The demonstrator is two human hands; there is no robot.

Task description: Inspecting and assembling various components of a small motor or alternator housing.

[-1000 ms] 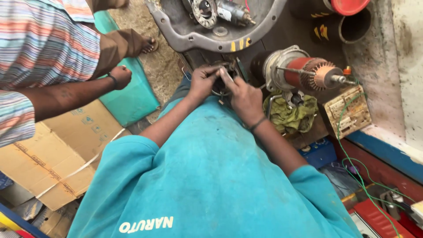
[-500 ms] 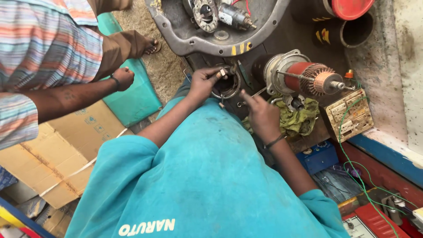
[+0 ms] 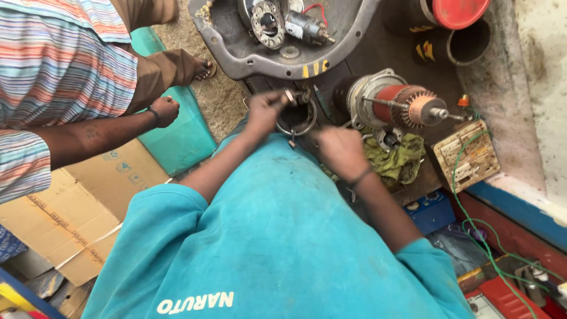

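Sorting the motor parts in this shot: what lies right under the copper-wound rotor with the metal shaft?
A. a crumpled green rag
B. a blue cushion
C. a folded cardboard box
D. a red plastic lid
A: the crumpled green rag lies just below the copper-wound rotor, beside the person's right hand.

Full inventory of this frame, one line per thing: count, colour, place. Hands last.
round dark metal housing ring: 1, dark grey, centre, at the left hand's fingertips
motor armature with copper commutator: 1, red and copper, right of the ring
crumpled green rag: 1, olive green, below the armature
grey metal tray: 1, grey, top centre, holds motor parts
wooden switch board: 1, tan, right, green wire attached
red-capped cylinder: 1, red and black, top right
flattened cardboard box: 1, brown, lower left
teal mat: 1, teal, left of centre
second person's hand: 1, left, fist closed
left hand: 1, pinching a small part at the ring's rim
right hand: 1, just right of the ring, nothing visibly held
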